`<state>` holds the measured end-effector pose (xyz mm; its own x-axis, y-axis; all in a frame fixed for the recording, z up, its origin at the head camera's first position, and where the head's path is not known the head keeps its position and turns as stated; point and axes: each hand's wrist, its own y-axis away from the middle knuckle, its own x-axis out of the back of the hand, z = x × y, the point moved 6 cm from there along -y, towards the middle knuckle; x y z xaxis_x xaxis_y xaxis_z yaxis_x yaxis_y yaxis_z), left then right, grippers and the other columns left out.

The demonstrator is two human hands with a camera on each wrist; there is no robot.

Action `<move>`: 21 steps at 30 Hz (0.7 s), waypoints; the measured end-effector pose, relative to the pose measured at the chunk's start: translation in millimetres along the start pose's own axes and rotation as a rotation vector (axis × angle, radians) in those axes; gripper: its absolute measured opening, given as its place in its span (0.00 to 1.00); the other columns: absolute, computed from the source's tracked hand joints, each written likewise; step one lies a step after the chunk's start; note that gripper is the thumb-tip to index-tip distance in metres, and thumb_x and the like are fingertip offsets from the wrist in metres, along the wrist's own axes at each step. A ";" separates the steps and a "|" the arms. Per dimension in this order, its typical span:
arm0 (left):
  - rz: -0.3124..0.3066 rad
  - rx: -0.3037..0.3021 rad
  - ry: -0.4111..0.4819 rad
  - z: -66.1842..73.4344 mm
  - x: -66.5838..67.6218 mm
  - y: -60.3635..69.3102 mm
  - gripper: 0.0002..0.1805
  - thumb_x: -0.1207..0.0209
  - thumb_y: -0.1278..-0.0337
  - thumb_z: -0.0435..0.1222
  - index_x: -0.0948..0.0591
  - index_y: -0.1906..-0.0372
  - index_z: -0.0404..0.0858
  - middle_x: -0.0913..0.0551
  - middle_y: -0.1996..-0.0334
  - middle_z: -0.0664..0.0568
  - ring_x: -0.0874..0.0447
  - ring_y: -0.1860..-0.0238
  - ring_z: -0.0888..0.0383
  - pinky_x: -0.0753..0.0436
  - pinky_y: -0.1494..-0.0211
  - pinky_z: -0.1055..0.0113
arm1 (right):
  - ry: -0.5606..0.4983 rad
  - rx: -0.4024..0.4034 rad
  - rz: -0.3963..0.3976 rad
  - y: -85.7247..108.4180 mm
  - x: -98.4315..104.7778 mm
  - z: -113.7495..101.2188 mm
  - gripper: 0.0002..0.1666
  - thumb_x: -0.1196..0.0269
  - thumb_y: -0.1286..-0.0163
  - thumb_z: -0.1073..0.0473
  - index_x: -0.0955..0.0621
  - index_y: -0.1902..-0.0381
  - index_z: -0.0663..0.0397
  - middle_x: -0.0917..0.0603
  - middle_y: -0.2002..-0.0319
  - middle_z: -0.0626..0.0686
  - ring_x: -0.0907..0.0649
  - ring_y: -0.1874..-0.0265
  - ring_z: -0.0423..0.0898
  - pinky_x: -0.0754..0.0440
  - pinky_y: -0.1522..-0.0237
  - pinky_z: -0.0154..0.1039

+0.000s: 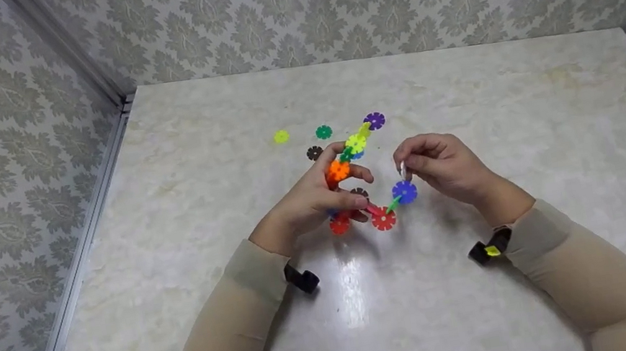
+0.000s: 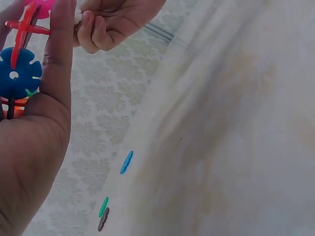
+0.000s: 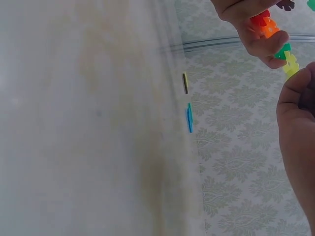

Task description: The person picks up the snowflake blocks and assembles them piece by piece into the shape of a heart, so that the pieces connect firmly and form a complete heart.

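Observation:
A chain of notched plastic discs, among them an orange disc (image 1: 339,170), a red disc (image 1: 383,218) and a purple disc (image 1: 375,121), curves through the left hand (image 1: 316,195), whose fingers and thumb curl round it. At the chain's right end, beside a blue-violet disc (image 1: 405,191), the right hand (image 1: 443,166) pinches a white disc (image 1: 403,170) between thumb and index finger. In the left wrist view a blue disc (image 2: 19,73) of the chain lies against the left palm (image 2: 29,157). The right wrist view shows the right hand (image 3: 300,113) at its edge, its fingertips partly cut off.
Loose discs lie on the table (image 1: 191,157) beyond the left hand: a yellow one (image 1: 281,136), a green one (image 1: 324,132), a dark brown one (image 1: 314,152) and a light blue one (image 1: 357,155), partly hidden by the chain. Patterned walls (image 1: 287,10) stand behind and at the sides.

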<state>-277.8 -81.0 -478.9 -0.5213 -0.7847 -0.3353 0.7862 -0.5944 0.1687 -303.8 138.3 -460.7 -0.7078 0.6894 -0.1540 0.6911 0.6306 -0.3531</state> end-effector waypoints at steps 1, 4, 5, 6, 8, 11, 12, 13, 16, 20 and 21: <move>-0.001 0.000 0.003 -0.5 0.1 -0.1 0.52 0.28 0.33 0.23 0.44 0.17 0.56 0.16 0.41 0.47 0.04 0.61 0.50 0.02 0.51 0.53 | 0.006 0.004 -0.011 0.0 -0.4 -0.3 0.16 0.43 0.10 0.68 0.10 0.45 0.50 0.10 0.52 0.45 0.15 0.53 0.41 0.12 0.47 0.31; -0.003 -0.003 0.011 -2.0 0.9 -0.9 0.51 0.29 0.32 0.22 0.44 0.18 0.56 0.16 0.42 0.47 0.04 0.61 0.50 0.02 0.52 0.54 | 0.045 0.012 -0.035 -0.1 -1.2 -1.3 0.15 0.44 0.11 0.70 0.10 0.46 0.55 0.10 0.52 0.45 0.15 0.52 0.42 0.13 0.45 0.33; -0.003 -0.003 0.012 -2.3 1.1 -1.0 0.50 0.29 0.32 0.22 0.43 0.18 0.55 0.16 0.42 0.47 0.04 0.61 0.50 0.02 0.53 0.54 | 0.063 0.011 -0.039 -0.2 -1.4 -1.7 0.14 0.43 0.11 0.70 0.11 0.47 0.57 0.10 0.52 0.45 0.15 0.51 0.42 0.13 0.45 0.33; -0.002 -0.003 0.015 -2.6 1.3 -1.0 0.50 0.29 0.32 0.22 0.43 0.18 0.56 0.16 0.43 0.47 0.04 0.61 0.50 0.02 0.53 0.54 | 0.081 0.011 -0.044 -0.3 -1.6 -2.1 0.13 0.43 0.12 0.71 0.12 0.48 0.60 0.10 0.52 0.45 0.15 0.52 0.42 0.13 0.46 0.33; -0.002 -0.001 0.020 -3.0 1.6 -1.2 0.49 0.30 0.32 0.22 0.42 0.19 0.56 0.16 0.43 0.47 0.04 0.62 0.49 0.02 0.54 0.54 | 0.119 0.014 -0.050 -0.7 -1.9 -3.0 0.10 0.43 0.12 0.71 0.14 0.51 0.67 0.10 0.52 0.45 0.15 0.52 0.42 0.13 0.48 0.33; -0.004 0.006 0.025 -3.7 1.9 -1.7 0.48 0.30 0.32 0.21 0.42 0.20 0.55 0.15 0.44 0.47 0.03 0.62 0.49 0.02 0.55 0.55 | 0.156 0.023 -0.058 -1.2 -2.6 -4.7 0.08 0.43 0.13 0.73 0.17 0.52 0.73 0.09 0.52 0.45 0.15 0.53 0.41 0.14 0.52 0.32; -0.005 0.008 0.026 -3.9 2.0 -2.1 0.48 0.31 0.32 0.21 0.42 0.19 0.55 0.15 0.44 0.47 0.03 0.63 0.49 0.02 0.55 0.55 | 0.161 0.029 -0.060 -1.4 -2.8 -5.0 0.08 0.43 0.13 0.73 0.17 0.52 0.73 0.09 0.52 0.45 0.14 0.54 0.41 0.14 0.53 0.32; -0.006 0.010 0.026 -4.2 2.4 -2.4 0.48 0.31 0.31 0.21 0.42 0.19 0.55 0.15 0.44 0.47 0.03 0.63 0.49 0.02 0.55 0.55 | 0.164 0.034 -0.063 -1.4 -3.0 -5.5 0.08 0.42 0.13 0.73 0.16 0.51 0.73 0.09 0.51 0.45 0.14 0.54 0.41 0.14 0.54 0.32; 0.002 0.012 0.014 -4.9 4.2 -3.2 0.49 0.32 0.31 0.21 0.43 0.18 0.54 0.16 0.43 0.47 0.04 0.63 0.49 0.02 0.54 0.54 | 0.151 0.050 -0.075 -1.3 -3.6 -6.7 0.09 0.42 0.13 0.71 0.15 0.49 0.71 0.09 0.49 0.46 0.13 0.52 0.42 0.14 0.54 0.32; 0.038 0.003 0.000 -5.1 7.2 -4.2 0.50 0.31 0.30 0.23 0.45 0.15 0.54 0.17 0.40 0.45 0.04 0.61 0.49 0.02 0.51 0.54 | 0.149 0.049 -0.068 1.1 -1.8 -7.8 0.11 0.36 0.14 0.67 0.14 0.41 0.69 0.09 0.44 0.47 0.13 0.49 0.42 0.12 0.46 0.33; 0.052 0.001 0.004 -5.1 7.8 -4.6 0.51 0.30 0.30 0.23 0.46 0.15 0.54 0.17 0.39 0.43 0.04 0.60 0.48 0.02 0.50 0.54 | 0.158 0.045 -0.057 1.8 -0.7 -7.9 0.13 0.34 0.16 0.68 0.15 0.40 0.70 0.09 0.44 0.46 0.13 0.49 0.42 0.12 0.44 0.33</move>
<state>-283.8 -83.5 -487.0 -0.4782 -0.8139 -0.3300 0.8121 -0.5529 0.1867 -301.0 141.8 -453.9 -0.7112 0.7028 0.0132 0.6410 0.6561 -0.3982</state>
